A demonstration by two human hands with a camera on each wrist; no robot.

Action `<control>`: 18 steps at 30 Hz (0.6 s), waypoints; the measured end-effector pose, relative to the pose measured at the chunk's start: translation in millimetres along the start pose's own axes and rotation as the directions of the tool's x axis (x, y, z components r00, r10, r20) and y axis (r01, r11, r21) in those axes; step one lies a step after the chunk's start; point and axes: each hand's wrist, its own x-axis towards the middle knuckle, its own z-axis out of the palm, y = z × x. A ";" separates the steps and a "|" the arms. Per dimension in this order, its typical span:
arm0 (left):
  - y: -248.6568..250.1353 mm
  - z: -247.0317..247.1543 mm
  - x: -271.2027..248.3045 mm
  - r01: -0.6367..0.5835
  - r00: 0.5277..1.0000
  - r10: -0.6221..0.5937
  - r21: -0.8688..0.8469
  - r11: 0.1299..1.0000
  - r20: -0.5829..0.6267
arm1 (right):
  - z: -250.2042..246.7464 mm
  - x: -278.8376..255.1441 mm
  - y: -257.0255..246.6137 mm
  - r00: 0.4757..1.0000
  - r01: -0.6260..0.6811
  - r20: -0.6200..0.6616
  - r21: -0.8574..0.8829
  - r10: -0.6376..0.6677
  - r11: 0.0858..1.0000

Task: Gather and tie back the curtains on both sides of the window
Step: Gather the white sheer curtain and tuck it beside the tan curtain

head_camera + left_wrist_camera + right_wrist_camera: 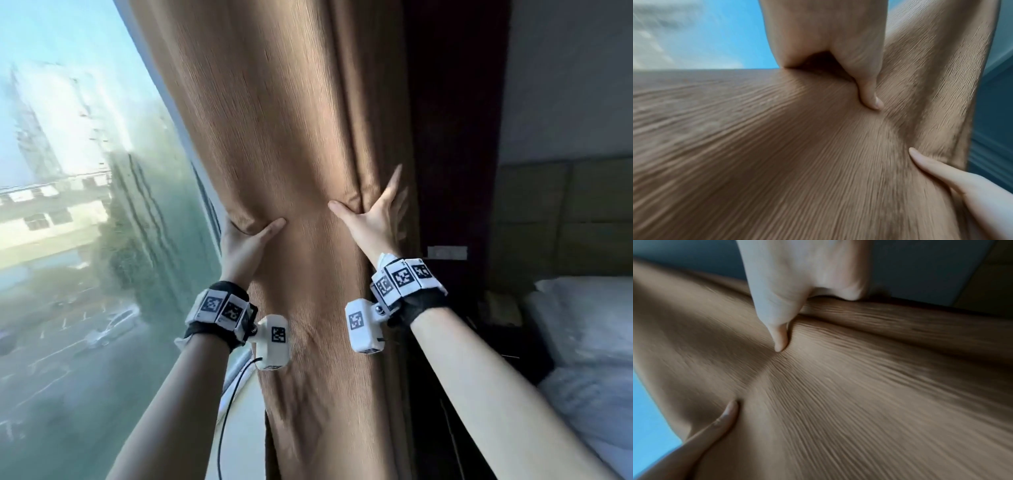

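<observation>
A brown ribbed curtain [301, 120] hangs gathered in a thick column at the window's right side. My left hand [246, 236] grips its left edge at mid height, with the thumb [869, 94] across the front and the fingers hidden behind the cloth. My right hand [370, 219] holds the right side at the same height. Its thumb [779, 337] presses into a fold and one finger points up along the cloth. The two thumb tips lie a short way apart on the curtain [797, 146]. No tie-back shows in any view.
The window [85, 171] fills the left, looking down on a street. A pale sill [246, 411] runs below it. A dark wall panel [452, 137] with a white plate [447, 252] stands behind the curtain. A bed [589, 325] with white bedding lies at the right.
</observation>
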 end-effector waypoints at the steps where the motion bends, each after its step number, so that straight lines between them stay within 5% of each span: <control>1: -5.1 15.7 12.3 0.001 1.000 0.001 -0.043 0.999 0.029 | 0.2 13.2 7.4 1.000 -0.007 -0.015 -0.031 0.006 0.999; 8: -42.4 123.7 105.2 0.003 0.984 0.018 -0.120 0.993 0.179 | -8.3 109.5 68.3 0.996 0.078 -0.027 -0.290 -0.089 0.954; 18: -82.1 297.8 251.2 0.017 0.978 0.007 -0.112 0.994 0.210 | -16.0 318.2 150.5 0.994 0.109 0.034 -0.320 -0.104 0.941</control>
